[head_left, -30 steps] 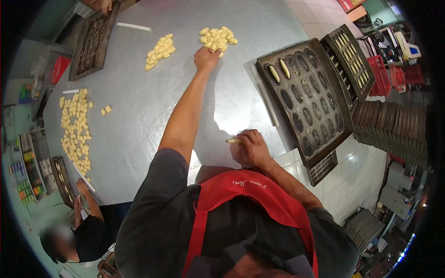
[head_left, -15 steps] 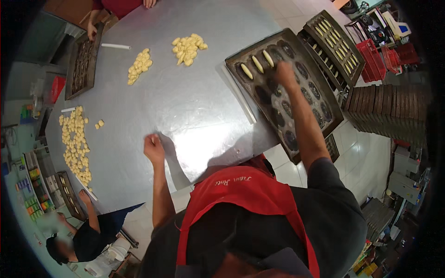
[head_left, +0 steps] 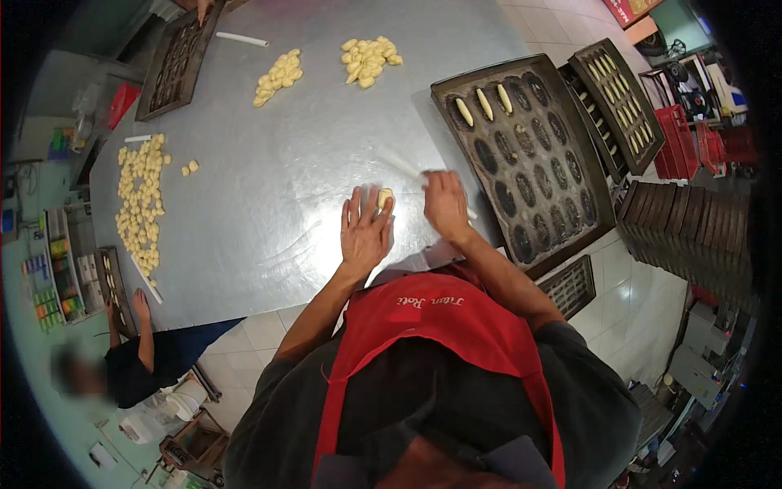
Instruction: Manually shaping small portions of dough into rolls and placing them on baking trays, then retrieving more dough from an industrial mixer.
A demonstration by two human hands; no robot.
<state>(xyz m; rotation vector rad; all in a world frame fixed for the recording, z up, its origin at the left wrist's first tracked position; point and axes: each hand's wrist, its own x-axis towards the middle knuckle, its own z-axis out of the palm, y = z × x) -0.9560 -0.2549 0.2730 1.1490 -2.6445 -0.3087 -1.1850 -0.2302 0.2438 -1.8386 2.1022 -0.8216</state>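
Flat on the metal table (head_left: 269,204), my left hand (head_left: 364,239) has its fingers stretched out. A small flattened piece of pale yellow dough (head_left: 385,196) lies at its fingertips. My right hand (head_left: 445,209) is closed round a thin white rolling pin (head_left: 399,162), slightly blurred, whose far end slants toward the dough. To the right of that hand is a dark baking tray (head_left: 601,213) with oval hollows. Three slim dough rolls (head_left: 485,104) sit in its far-left hollows, and the other hollows hold none.
Two dough piles (head_left: 371,61) lie at the far side, with many dough balls (head_left: 140,204) at the left. Filled trays (head_left: 617,102) and stacked dark trays (head_left: 680,224) stand right. A co-worker (head_left: 134,359) is at the lower left; another person's hand (head_left: 204,8) touches a far-left tray (head_left: 175,61).
My right hand has moved from the tray to the table and taken hold of the rolling pin. My left hand has moved right and opened flat beside a dough piece. The view has shifted.
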